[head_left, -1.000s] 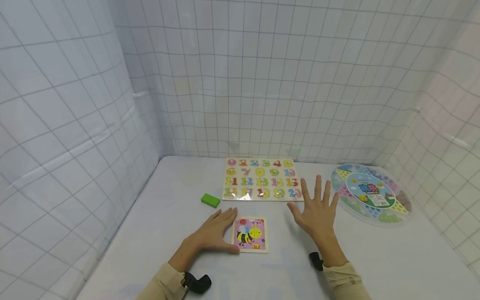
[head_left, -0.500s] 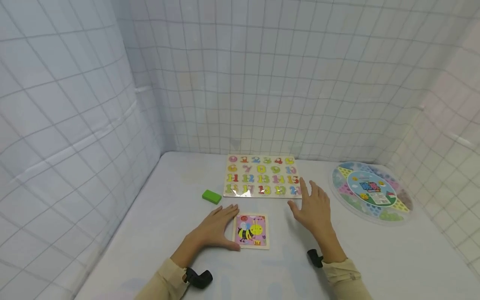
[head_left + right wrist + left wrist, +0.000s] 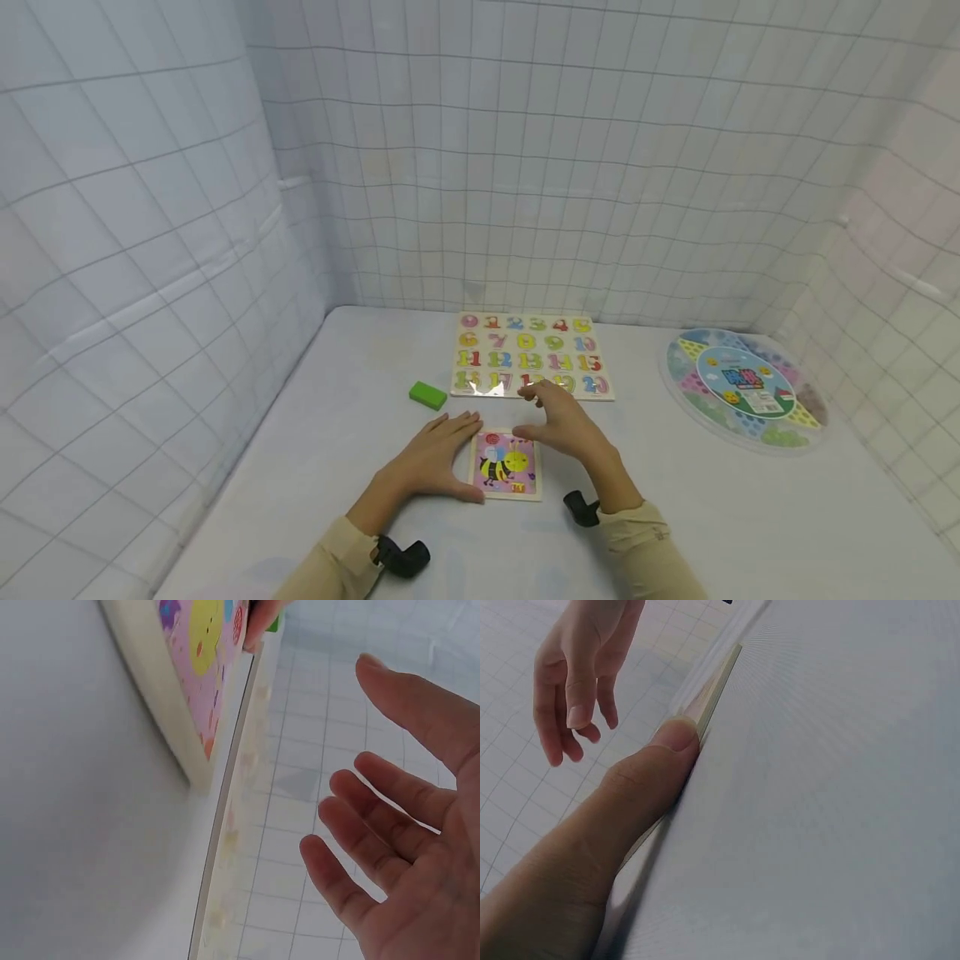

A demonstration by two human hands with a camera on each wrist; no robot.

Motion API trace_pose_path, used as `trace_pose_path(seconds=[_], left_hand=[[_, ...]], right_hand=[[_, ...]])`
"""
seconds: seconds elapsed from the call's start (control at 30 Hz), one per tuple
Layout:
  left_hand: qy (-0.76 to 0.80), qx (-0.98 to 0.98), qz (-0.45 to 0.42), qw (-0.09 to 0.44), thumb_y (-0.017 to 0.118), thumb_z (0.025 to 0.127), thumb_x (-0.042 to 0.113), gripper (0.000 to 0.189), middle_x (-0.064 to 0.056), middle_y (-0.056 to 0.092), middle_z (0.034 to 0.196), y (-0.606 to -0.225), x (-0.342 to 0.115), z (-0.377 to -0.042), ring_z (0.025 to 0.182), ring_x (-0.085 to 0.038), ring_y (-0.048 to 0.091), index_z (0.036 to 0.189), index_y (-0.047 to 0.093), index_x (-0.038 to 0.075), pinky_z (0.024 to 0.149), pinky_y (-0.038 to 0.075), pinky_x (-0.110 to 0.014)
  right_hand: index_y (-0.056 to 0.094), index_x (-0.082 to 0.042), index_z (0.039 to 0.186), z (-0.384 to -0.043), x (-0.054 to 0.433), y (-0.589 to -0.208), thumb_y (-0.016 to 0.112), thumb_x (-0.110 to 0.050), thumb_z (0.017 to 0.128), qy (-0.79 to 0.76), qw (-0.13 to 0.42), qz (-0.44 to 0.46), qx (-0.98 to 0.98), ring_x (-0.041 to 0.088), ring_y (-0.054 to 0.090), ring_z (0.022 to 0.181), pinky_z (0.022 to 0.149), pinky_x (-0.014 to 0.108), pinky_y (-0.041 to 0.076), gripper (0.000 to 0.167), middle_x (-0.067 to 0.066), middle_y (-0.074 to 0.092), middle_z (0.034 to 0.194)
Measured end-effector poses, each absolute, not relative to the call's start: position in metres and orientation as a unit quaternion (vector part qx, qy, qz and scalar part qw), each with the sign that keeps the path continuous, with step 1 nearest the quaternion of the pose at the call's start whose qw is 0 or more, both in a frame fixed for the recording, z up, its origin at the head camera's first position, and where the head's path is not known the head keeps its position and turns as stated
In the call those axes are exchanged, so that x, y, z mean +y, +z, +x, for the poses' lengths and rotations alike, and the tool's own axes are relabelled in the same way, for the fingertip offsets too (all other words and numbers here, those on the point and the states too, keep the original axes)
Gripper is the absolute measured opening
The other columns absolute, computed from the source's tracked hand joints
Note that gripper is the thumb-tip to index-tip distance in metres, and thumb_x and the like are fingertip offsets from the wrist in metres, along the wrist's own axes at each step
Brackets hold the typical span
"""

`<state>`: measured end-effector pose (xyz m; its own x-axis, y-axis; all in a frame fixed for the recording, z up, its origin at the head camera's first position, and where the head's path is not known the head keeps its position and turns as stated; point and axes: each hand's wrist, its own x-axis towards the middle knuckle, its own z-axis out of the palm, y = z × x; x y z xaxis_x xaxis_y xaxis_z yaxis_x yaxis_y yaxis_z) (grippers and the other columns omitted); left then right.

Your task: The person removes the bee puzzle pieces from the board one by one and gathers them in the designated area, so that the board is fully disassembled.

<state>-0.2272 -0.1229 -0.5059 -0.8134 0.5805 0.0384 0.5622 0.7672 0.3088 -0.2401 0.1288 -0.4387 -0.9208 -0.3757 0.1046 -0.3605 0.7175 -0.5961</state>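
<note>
A small square bee jigsaw puzzle (image 3: 508, 467) in a pale wooden frame lies flat on the white table. My left hand (image 3: 429, 460) holds it at its left side, fingertips at the far edge and thumb at the near edge. In the left wrist view the thumb (image 3: 649, 776) presses on the frame's pale edge. My right hand (image 3: 564, 423) hovers over the puzzle's far right corner, fingers loosely bent and holding nothing. From the right wrist view, the right hand (image 3: 405, 832) is apart from the puzzle (image 3: 196, 667), with a gap between thumb and fingers.
Beyond the puzzle lies a number board (image 3: 525, 354) with coloured numerals, partly hidden by the right hand. A green block (image 3: 428, 396) sits to its left. At the right is a round, clear-wrapped board game (image 3: 744, 392). Grid-patterned curtains (image 3: 465, 167) enclose the table.
My right hand has moved left from beside the number board to over the puzzle's corner, its spread fingers now bent. The left hand stays at the puzzle; the view has shifted slightly.
</note>
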Motion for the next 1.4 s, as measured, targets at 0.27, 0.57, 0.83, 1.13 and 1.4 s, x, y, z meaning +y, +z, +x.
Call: trace_pose_path(seconds=[0.27,0.57,0.83,1.13,1.4], left_hand=[[0.153,0.939,0.307,0.031,0.062,0.066,0.083,0.112,-0.001,0.035,0.159,-0.506,-0.120,-0.227,0.149,-0.020,0.027,0.151,0.038,0.015,0.123,0.020,-0.047],[0.146,0.942,0.300,0.030,0.063,0.065,0.083,0.113,-0.002,0.034,0.159,-0.504,-0.122,-0.224,0.149,-0.020,0.027,0.152,0.036,0.015,0.124,0.019,-0.045],[0.146,0.942,0.303,0.021,0.063,0.065,0.082,0.114,-0.003,0.035,0.158,-0.503,-0.120,-0.227,0.149,-0.020,0.027,0.151,0.037,0.013,0.124,0.019,-0.045],[0.136,0.943,0.303,0.025,0.063,0.065,0.082,0.113,-0.003,0.035,0.158,-0.502,-0.119,-0.226,0.149,-0.021,0.027,0.150,0.037,0.012,0.124,0.020,-0.045],[0.138,0.944,0.299,0.029,0.063,0.065,0.083,0.114,-0.003,0.036,0.158,-0.504,-0.120,-0.224,0.149,-0.021,0.028,0.150,0.038,0.013,0.124,0.020,-0.045]], right_hand=[[0.062,-0.005,0.121,-0.245,0.108,-0.449,0.081,-0.028,0.080,-0.345,0.070,-0.238,0.905,0.024,0.058,0.102,0.080,0.033,0.050,0.050,0.009,0.065,0.113],[0.065,-0.008,0.118,-0.250,0.097,-0.461,0.080,-0.030,0.080,-0.343,0.088,-0.265,0.897,0.017,0.059,0.096,0.078,0.027,0.051,0.046,0.004,0.065,0.106],[0.069,-0.010,0.106,-0.252,0.095,-0.467,0.082,-0.028,0.079,-0.331,0.104,-0.247,0.905,0.012,0.056,0.087,0.075,0.026,0.049,0.035,0.000,0.064,0.098],[0.073,-0.013,0.098,-0.252,0.091,-0.470,0.081,-0.029,0.080,-0.295,0.095,-0.245,0.919,0.009,0.055,0.083,0.077,0.026,0.050,0.026,-0.004,0.062,0.094],[0.075,-0.012,0.099,-0.252,0.090,-0.473,0.081,-0.026,0.080,-0.289,0.097,-0.248,0.919,0.008,0.054,0.081,0.073,0.023,0.048,0.024,-0.004,0.064,0.094]])
